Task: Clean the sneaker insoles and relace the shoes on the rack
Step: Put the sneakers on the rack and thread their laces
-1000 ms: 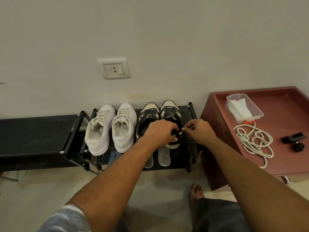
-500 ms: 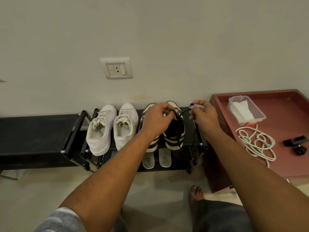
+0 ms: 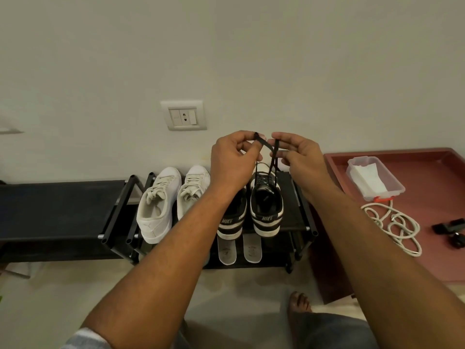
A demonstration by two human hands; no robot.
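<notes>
On the black shoe rack point(image 3: 300, 217) stand two white sneakers point(image 3: 158, 205) and two black-and-white sneakers. Above the right black-and-white sneaker point(image 3: 266, 210), my left hand point(image 3: 232, 162) and my right hand point(image 3: 297, 157) each pinch one end of its black lace point(image 3: 273, 157). The two lace ends cross between my hands and run down taut to the shoe's eyelets. My left forearm partly hides the left black-and-white sneaker point(image 3: 231, 220). Two pale insoles point(image 3: 252, 249) lie on the lower shelf under that pair.
A red-brown low table point(image 3: 427, 172) at the right holds a clear plastic box with white wipes point(image 3: 372, 177), a coiled white cord point(image 3: 395, 222) and a small black object point(image 3: 450, 229). A black bench point(image 3: 55, 210) sits left of the rack. My bare foot point(image 3: 299, 302) is on the floor.
Both hands rose from the heel of the right black-and-white sneaker to well above it, drawing the two black lace ends up and crossing them.
</notes>
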